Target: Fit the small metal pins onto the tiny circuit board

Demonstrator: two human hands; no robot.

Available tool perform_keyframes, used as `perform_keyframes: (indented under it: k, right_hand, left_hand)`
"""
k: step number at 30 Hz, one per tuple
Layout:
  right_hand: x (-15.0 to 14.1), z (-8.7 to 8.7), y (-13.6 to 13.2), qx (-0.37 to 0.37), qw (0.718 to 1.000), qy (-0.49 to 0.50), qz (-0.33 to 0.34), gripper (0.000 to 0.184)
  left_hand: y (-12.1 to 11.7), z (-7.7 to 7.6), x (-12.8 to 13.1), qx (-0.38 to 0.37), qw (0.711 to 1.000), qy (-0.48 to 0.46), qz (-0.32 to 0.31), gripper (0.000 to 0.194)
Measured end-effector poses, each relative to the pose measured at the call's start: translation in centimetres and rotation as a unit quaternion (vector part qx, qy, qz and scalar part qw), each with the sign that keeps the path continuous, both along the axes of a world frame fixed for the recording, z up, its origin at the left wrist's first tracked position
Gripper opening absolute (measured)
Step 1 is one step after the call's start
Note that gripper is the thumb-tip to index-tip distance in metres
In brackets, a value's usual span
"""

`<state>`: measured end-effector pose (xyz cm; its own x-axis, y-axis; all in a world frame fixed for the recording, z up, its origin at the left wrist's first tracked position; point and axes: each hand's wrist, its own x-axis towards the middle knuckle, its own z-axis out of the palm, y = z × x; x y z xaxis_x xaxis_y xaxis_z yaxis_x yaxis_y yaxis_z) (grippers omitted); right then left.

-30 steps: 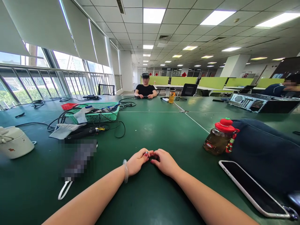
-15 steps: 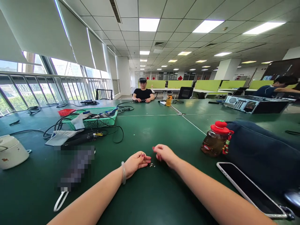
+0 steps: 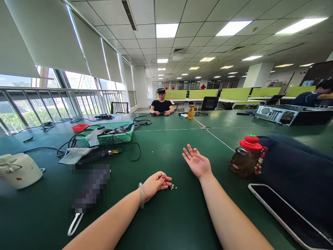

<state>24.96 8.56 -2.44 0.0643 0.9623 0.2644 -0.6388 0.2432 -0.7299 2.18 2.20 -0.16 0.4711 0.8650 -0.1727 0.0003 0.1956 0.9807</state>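
Observation:
A small cluster of shiny metal pieces [image 3: 172,187], too small to name for certain, lies on the dark green tabletop [image 3: 161,222]. My left hand [image 3: 156,185], with a pale bangle [image 3: 141,195] at its wrist, rests right beside the pieces. Its fingers stretch forward loosely, the thumb lying over them; I see nothing held. To the right and farther forward, my right hand [image 3: 198,161] is raised with its palm turned up. Its fingers are spread and the palm is bare.
On the left are a green basket [image 3: 114,139] of cables, a blurred dark pouch [image 3: 91,187] and a cream container [image 3: 22,172]. A red-lidded bottle [image 3: 244,161], a dark bag [image 3: 293,166] and a phone [image 3: 286,215] lie right. Across the table sits a person [image 3: 161,105].
My hands were together, then parted, and small pieces came into view beside my left fingers. My right hand has moved right and turned from curled to palm up and spread.

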Motion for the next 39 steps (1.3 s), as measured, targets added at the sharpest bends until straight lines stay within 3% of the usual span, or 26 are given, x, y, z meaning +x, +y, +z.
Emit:
perform_keyframes:
  k: [9, 14, 21, 25, 34, 39]
  right_hand:
    - [0.2, -0.3, 0.1, -0.006, 0.992, 0.104, 0.078, 0.014]
    - [0.1, -0.2, 0.1, -0.024, 0.987, 0.135, 0.089, 0.017]
    - [-0.1, -0.3, 0.3, -0.16, 0.975, 0.139, 0.071, 0.031]
    - [-0.1, -0.1, 0.0, -0.113, 0.977, 0.17, 0.06, 0.037]
    - [0.0, 0.8, -0.9, 0.003, 0.983, 0.166, 0.082, 0.018]
    - [0.0, 0.6, -0.6, -0.043, 0.983, 0.156, 0.09, 0.018]
  left_hand:
    - [0.2, -0.6, 0.0, 0.009, 1.0, -0.001, 0.003, 0.03]
    - [0.2, -0.6, 0.0, 0.006, 1.0, -0.004, 0.0, 0.033]
    - [0.2, -0.4, 0.0, -0.002, 1.0, -0.009, 0.007, 0.033]
    - [0.3, -0.6, 0.0, 0.001, 1.0, -0.018, 0.009, 0.032]
    - [0.2, -0.4, 0.0, -0.005, 1.0, -0.017, 0.008, 0.033]
    - [0.2, -0.4, 0.0, -0.005, 1.0, -0.019, 0.005, 0.031]
